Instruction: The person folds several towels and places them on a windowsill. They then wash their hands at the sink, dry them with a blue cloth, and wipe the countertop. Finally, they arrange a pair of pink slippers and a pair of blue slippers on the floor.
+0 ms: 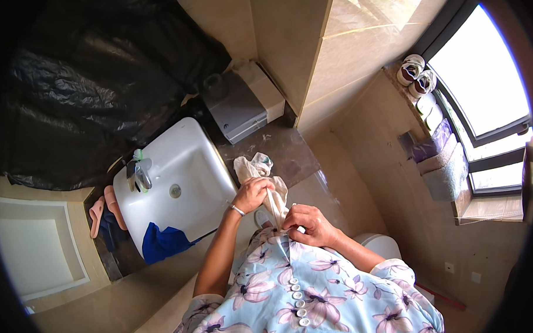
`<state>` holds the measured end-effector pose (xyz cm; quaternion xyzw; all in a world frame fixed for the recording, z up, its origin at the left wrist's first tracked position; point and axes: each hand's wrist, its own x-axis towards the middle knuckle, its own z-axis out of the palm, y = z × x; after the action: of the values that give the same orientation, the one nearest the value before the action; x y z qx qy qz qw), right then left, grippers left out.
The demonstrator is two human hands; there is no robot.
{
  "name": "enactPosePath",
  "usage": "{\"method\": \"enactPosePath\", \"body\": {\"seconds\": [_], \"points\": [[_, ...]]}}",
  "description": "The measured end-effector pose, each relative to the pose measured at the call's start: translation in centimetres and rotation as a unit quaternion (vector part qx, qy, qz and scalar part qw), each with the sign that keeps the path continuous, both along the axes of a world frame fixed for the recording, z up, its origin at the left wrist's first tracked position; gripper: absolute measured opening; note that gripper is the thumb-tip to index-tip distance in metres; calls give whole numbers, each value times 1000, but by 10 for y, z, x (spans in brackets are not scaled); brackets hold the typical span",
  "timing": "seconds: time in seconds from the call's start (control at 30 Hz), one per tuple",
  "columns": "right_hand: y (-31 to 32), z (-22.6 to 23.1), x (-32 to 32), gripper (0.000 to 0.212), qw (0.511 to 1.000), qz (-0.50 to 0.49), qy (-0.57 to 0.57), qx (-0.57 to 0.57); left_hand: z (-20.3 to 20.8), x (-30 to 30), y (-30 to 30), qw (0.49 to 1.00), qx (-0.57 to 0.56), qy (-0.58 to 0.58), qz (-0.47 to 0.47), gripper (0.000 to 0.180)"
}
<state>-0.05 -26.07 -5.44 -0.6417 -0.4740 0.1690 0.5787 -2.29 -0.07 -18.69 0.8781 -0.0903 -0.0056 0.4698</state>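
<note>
My left hand [252,193], a bangle at its wrist, is closed on a cream cloth [282,187] in front of my waist. The cloth hangs bunched past my fingers, and its far end [262,161] carries a greyish-green print. A thin pale strip [270,203] runs from the left hand down toward my floral top [324,286]. Close by, my right hand [308,224] has its fingers curled in a pinch at the cloth's near edge. A small bit of white shows under those fingers; what exactly they grip is hidden.
Left of my hands is a white washbasin [211,164] with a tap [142,175] and a blue cloth [164,243] over its rim. A grey box [240,110] stands on the dark counter [290,152]. Shoes [411,70] and towels [445,173] line the window sill. A white toilet [381,245] is at right.
</note>
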Motion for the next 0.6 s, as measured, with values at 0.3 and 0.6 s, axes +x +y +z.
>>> {"method": "enactPosePath", "body": {"seconds": [0.3, 0.6], "points": [[3, -2, -7, 15, 999, 17, -32, 8, -52, 0, -33, 976, 129, 104, -139, 31], [2, 2, -8, 14, 998, 15, -54, 34, -72, -6, -67, 898, 238, 217, -300, 34]]}}
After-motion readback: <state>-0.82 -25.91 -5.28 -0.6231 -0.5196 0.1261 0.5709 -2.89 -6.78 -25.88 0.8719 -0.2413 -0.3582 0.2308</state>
